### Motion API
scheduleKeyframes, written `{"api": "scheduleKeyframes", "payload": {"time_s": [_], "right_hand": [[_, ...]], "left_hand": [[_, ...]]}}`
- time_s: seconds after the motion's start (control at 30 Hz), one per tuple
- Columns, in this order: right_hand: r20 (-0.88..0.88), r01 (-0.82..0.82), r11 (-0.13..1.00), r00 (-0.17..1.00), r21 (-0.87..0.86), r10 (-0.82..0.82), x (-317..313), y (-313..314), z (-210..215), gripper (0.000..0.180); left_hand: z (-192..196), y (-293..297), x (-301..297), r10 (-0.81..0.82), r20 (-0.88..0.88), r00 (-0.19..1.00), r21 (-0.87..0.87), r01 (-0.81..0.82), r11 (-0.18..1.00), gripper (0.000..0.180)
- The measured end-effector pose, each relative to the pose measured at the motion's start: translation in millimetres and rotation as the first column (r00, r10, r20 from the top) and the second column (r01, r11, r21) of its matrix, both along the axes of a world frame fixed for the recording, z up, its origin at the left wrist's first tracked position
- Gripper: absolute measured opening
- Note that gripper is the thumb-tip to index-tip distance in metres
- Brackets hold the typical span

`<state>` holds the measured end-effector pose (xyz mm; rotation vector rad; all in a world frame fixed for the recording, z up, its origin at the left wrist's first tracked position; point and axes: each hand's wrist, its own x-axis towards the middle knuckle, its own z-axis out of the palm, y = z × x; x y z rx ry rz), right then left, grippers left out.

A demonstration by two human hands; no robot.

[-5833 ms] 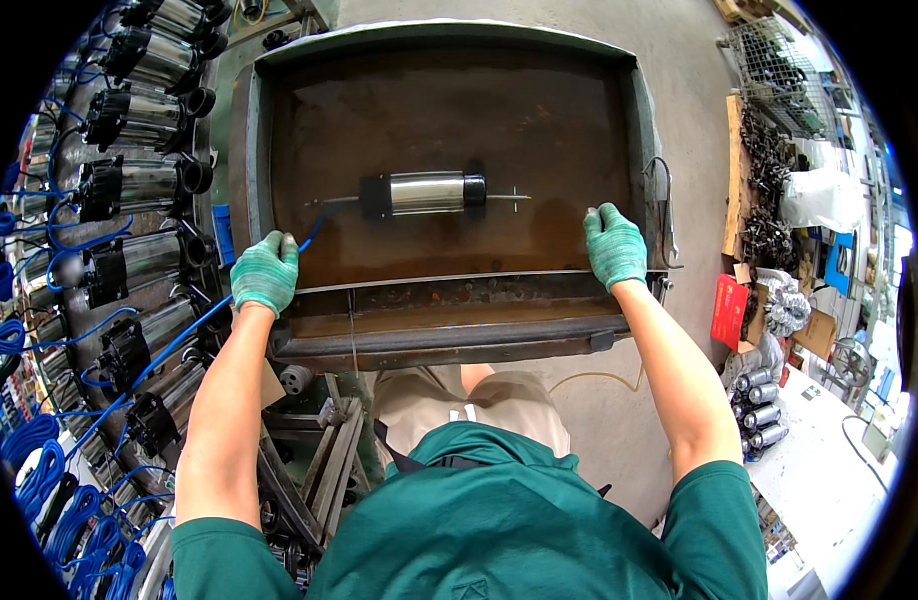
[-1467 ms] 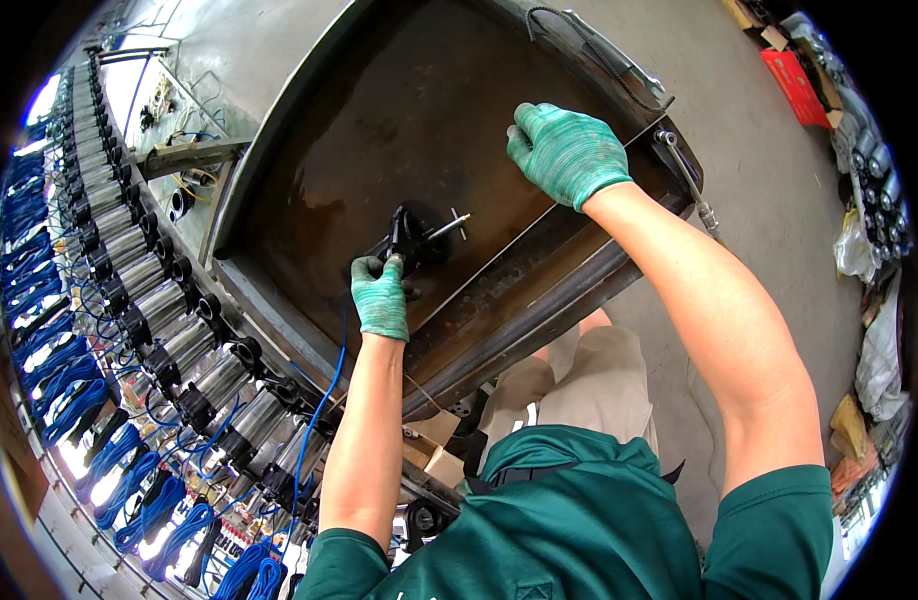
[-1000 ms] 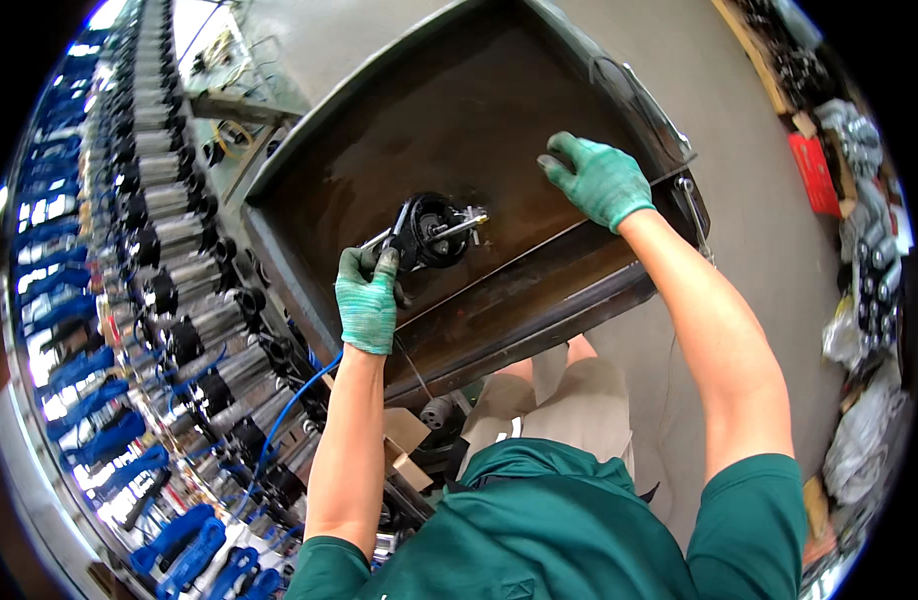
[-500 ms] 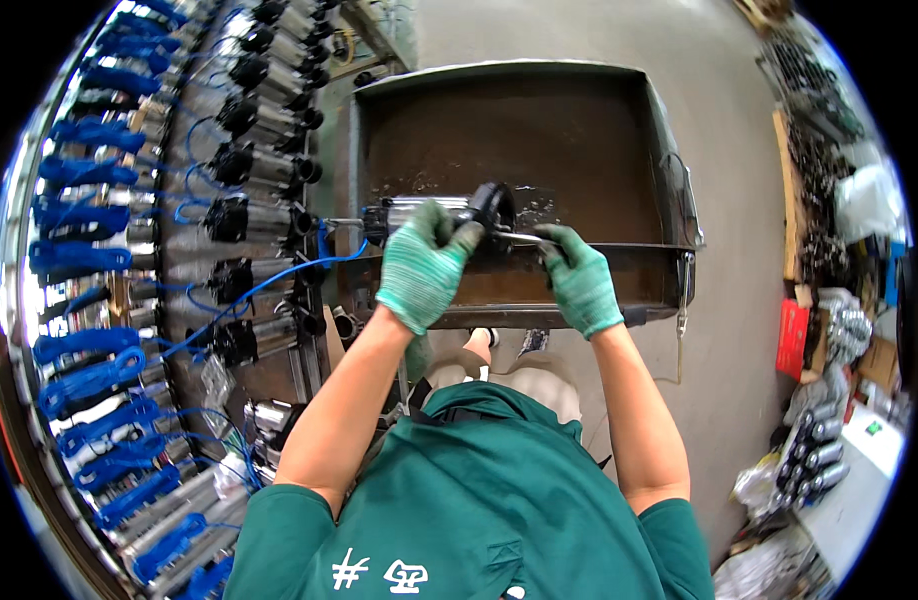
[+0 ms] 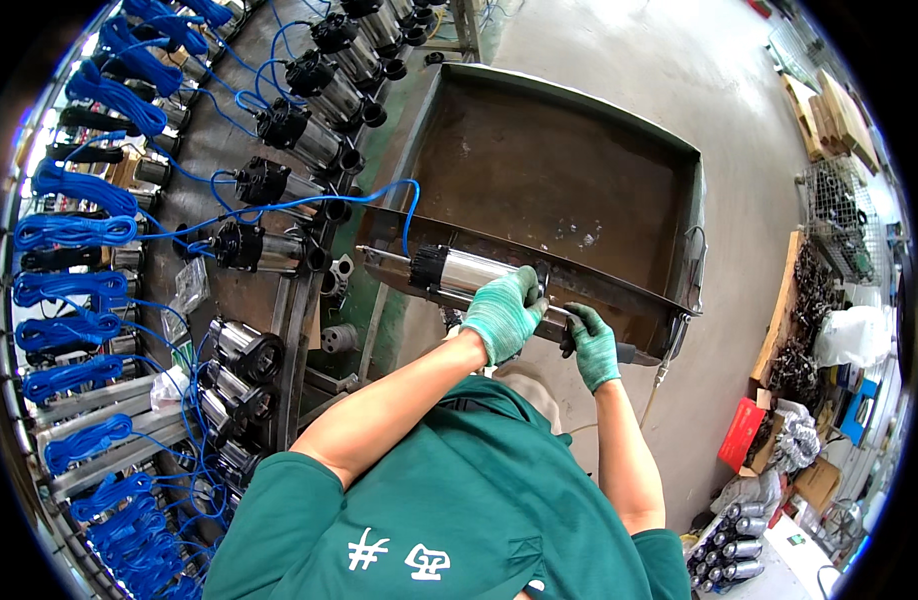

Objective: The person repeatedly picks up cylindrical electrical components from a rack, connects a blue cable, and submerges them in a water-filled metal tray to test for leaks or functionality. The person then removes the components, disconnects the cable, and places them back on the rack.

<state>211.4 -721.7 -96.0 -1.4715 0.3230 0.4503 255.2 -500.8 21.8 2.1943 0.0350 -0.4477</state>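
Observation:
A submersible pump (image 5: 469, 272) with a silver cylinder and a black ribbed cap lies sideways over the near edge of the water tank. My gloved left hand (image 5: 504, 312) is closed around its right end, hiding much of that end. A blue cable rises from the cap, and a thin metal rod (image 5: 384, 257) sticks out to the left. Just right of the pump, my gloved right hand (image 5: 591, 347) is closed on a short metal rod (image 5: 557, 312) that meets the pump's end. Fingers cover part of that rod.
The metal tank (image 5: 691, 200) holds brownish water with bubbles. To the left, several similar pumps (image 5: 304, 140) stand along a rack, with coiled blue cables (image 5: 74, 232) beyond. A red box (image 5: 742, 434), a wire basket (image 5: 841, 225) and several silver cylinders (image 5: 744, 550) are on the right.
The pump has come from over the water back to the tank's near edge, both hands moving with it. The whole view has turned, so the tank now appears slanted.

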Motion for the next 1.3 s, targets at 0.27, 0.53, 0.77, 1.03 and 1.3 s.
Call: {"api": "scheduleKeyframes", "payload": {"time_s": [0.27,0.53,0.77,1.03,1.3], "right_hand": [[-0.047,-0.035,0.999,0.998,-0.019,0.034,2.8,-9.4,-7.7,0.025],[0.269,0.163,0.885,0.962,-0.436,-0.045,31.3,24.4,35.8,0.028],[0.271,0.022,0.517,0.870,-0.856,0.412,76.1,125.4,75.3,0.029],[0.269,0.078,0.410,0.861,-0.909,0.432,74.2,127.0,62.9,0.025],[0.317,0.117,0.409,0.826,-0.905,0.466,76.2,130.9,62.6,0.025]], "left_hand": [[-3.8,-1.8,-3.3,-0.010,-0.027,1.000,-0.080,0.007,0.997,0.024],[-48.7,181.0,11.5,0.089,0.463,0.882,0.235,-0.219,0.947,0.046],[-105.4,306.4,39.4,-0.104,-0.026,0.994,0.061,0.105,0.993,0.042],[-125.3,312.8,59.6,-0.168,-0.120,0.978,-0.135,0.151,0.979,0.037],[-140.0,302.8,75.8,0.083,-0.611,0.787,-0.258,-0.298,0.919,0.042]]}}
